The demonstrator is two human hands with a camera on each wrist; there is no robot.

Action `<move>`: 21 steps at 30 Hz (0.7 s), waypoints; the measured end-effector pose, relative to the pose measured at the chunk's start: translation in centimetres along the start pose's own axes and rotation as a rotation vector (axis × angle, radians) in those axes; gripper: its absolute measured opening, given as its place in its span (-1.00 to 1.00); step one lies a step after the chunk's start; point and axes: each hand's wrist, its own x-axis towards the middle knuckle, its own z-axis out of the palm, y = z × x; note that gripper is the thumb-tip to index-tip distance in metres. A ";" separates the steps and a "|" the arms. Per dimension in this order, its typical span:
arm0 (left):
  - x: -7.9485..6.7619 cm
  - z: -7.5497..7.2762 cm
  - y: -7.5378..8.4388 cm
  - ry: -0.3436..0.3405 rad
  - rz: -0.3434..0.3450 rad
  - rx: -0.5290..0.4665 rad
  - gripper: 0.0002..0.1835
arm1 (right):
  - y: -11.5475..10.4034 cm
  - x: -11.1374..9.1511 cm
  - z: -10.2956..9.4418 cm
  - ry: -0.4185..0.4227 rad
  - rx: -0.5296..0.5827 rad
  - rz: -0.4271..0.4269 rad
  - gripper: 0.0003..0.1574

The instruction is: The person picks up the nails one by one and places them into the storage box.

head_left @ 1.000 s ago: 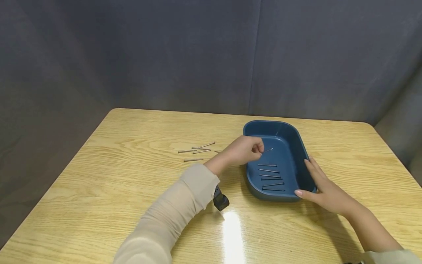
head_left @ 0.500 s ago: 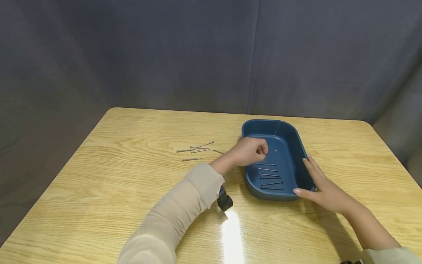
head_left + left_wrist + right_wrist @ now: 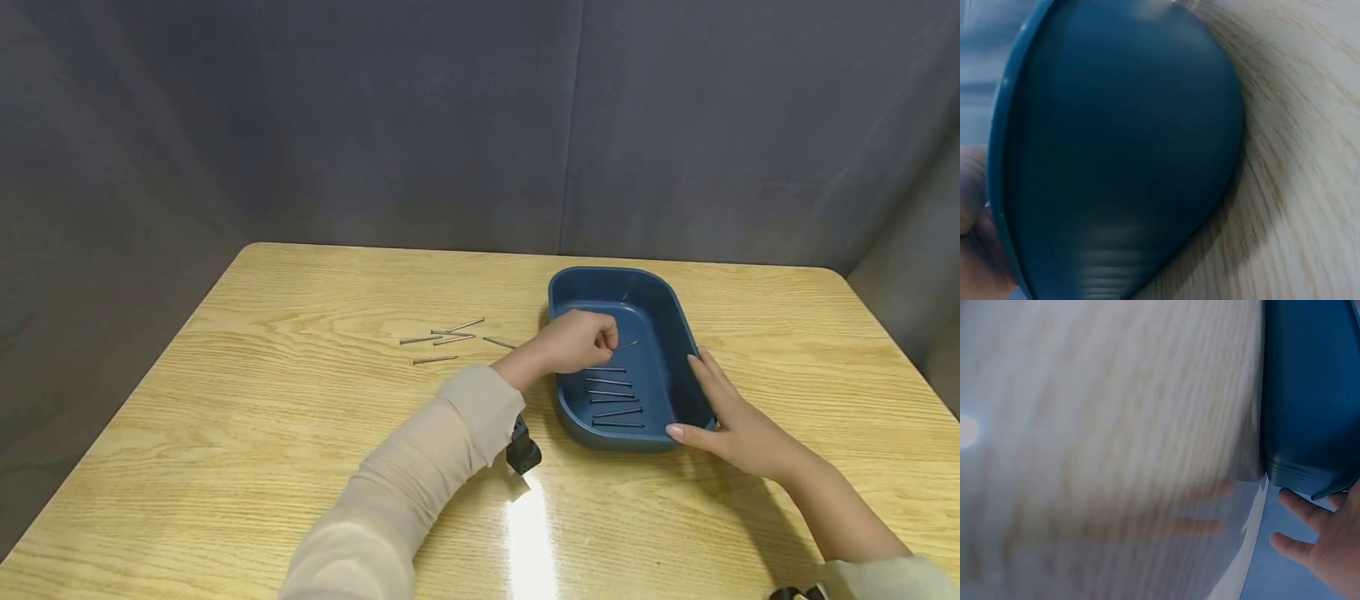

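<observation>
My left hand [image 3: 577, 342] is over the blue plastic tray [image 3: 600, 440], its thumb and fingers pinching a nail [image 3: 628, 344] whose far end sticks out to the right. Below it, several nails [image 3: 617, 411] lie roughly side by side on the tray's floor. My right hand [image 3: 738, 429] rests against the tray's near right corner, fingers fairly straight along the side and thumb at the front rim. In the left wrist view the tray's outer wall [image 3: 1129, 125] hides most of the left hand [image 3: 979, 250]. The right wrist view has the right hand [image 3: 1332, 544] beside the tray [image 3: 1313, 394].
Left of the tray, several loose nails [image 3: 452, 335] lie on the wooden table [image 3: 262, 400], some crossing. One more nail [image 3: 498, 342] lies partly behind the left forearm. A dark grey curtain [image 3: 412, 125] hangs behind the table.
The left hand has shifted slightly right over the tray, carrying the pinched nail along. The right hand keeps its place on the tray corner. The head view has tilted a little.
</observation>
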 end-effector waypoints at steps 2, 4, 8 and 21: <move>0.2 0.2 -0.1 -0.004 -0.004 0.009 -0.95 | 0.0 0.0 0.0 -0.001 0.003 0.001 0.20; 0.4 0.3 -0.1 -0.011 -0.010 0.016 -0.95 | 0.1 0.0 0.0 -0.001 0.006 -0.001 0.20; 0.9 0.4 -0.2 -0.023 -0.014 0.045 -0.95 | 0.0 -0.1 0.0 0.003 0.006 -0.009 0.20; 2.5 1.0 0.0 -0.052 -0.033 0.200 -0.94 | 0.0 -0.1 0.0 0.003 0.018 -0.017 0.19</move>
